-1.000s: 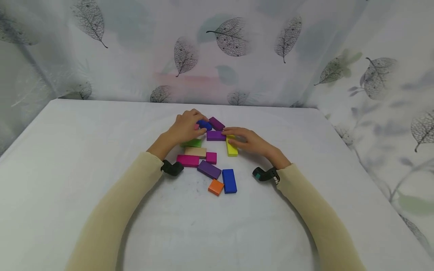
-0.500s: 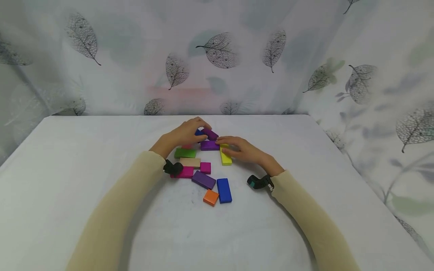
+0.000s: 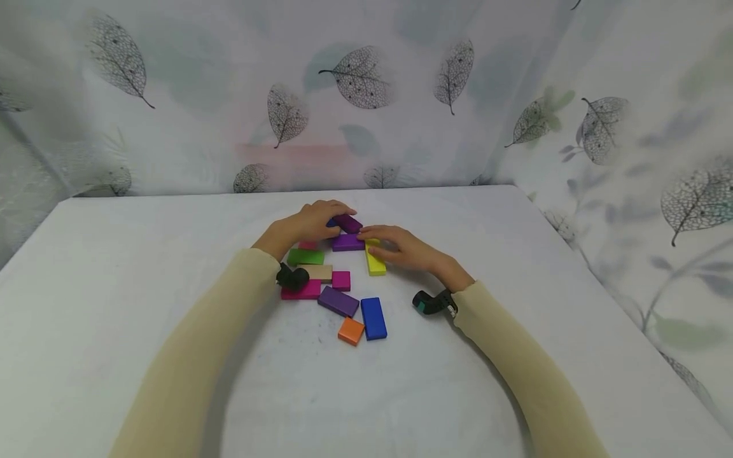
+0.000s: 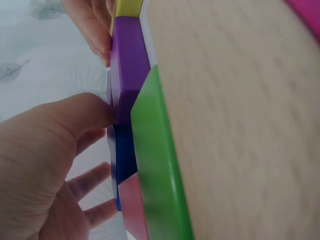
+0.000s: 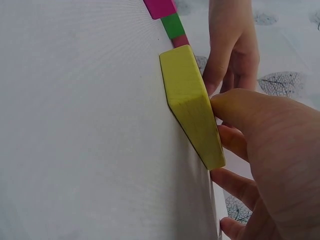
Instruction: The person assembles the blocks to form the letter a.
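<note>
My left hand (image 3: 314, 221) curves over the far blocks. Its index finger reaches across a dark purple block (image 3: 348, 223), the thumb lying on the near side. A blue block (image 4: 126, 152) lies mostly hidden beneath this hand. In front lies a purple block (image 3: 348, 242), joined at its right end by a yellow block (image 3: 375, 259). My right hand (image 3: 409, 248) rests there with fairly straight fingers; the thumb touches the yellow block and the index finger reaches the purple block's right end. Pink (image 4: 133, 207) and green (image 3: 306, 256) blocks continue the row by my left wrist.
Nearer me lie a tan block (image 3: 317, 273), a magenta block (image 3: 301, 290), a small magenta block (image 3: 341, 280), a violet block (image 3: 338, 301), an orange block (image 3: 351, 331) and a blue upright-lying block (image 3: 374, 319). All are on a white-covered table (image 3: 487, 388) before a leaf-print curtain (image 3: 212, 108).
The dark purple block has shifted slightly left relative to the purple one, and my left hand covers more of the blue block. My right hand stays by the yellow block. The head view has shifted.
</note>
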Available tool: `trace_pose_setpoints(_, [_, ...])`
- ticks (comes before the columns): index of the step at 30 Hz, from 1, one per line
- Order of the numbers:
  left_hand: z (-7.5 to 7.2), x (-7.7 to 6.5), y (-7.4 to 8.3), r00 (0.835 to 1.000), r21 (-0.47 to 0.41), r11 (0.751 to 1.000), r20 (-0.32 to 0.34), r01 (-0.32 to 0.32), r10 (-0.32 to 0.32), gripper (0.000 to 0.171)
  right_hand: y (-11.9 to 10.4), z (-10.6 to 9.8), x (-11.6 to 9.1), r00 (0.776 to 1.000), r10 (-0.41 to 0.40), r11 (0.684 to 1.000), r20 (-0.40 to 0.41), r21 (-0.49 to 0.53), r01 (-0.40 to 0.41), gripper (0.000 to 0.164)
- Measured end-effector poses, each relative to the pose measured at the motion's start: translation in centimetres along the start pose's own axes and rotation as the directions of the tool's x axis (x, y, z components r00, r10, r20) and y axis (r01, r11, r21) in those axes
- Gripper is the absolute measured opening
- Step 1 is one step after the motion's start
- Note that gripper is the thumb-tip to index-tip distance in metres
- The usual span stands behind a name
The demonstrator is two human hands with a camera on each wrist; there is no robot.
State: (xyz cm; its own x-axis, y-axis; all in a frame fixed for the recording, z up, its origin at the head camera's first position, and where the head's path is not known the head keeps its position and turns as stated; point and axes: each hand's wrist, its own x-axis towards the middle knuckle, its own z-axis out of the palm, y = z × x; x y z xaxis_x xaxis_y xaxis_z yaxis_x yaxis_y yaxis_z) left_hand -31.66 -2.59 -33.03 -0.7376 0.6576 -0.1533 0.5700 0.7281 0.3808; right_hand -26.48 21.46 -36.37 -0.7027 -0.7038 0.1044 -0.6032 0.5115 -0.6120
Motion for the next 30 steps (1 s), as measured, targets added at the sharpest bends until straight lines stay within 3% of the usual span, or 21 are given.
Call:
trace_pose_setpoints(22, [-0.07,0.52,-0.08,0.998,0.010,0.998,-0.045,0.054,-0.054,0.041,-0.04,-0.07,0.13,1.000,0.008,0.999,-0.007,0.032,-0.008,0.038])
trace_pose_setpoints(30, [-0.21,0.41,0.20,0.990,-0.015,0.999,-0.131,0.043,-0.044,0.043,0.11,0.13,-0.10,1.000,0.019,0.998,-0.016,0.064,-0.018,0.039])
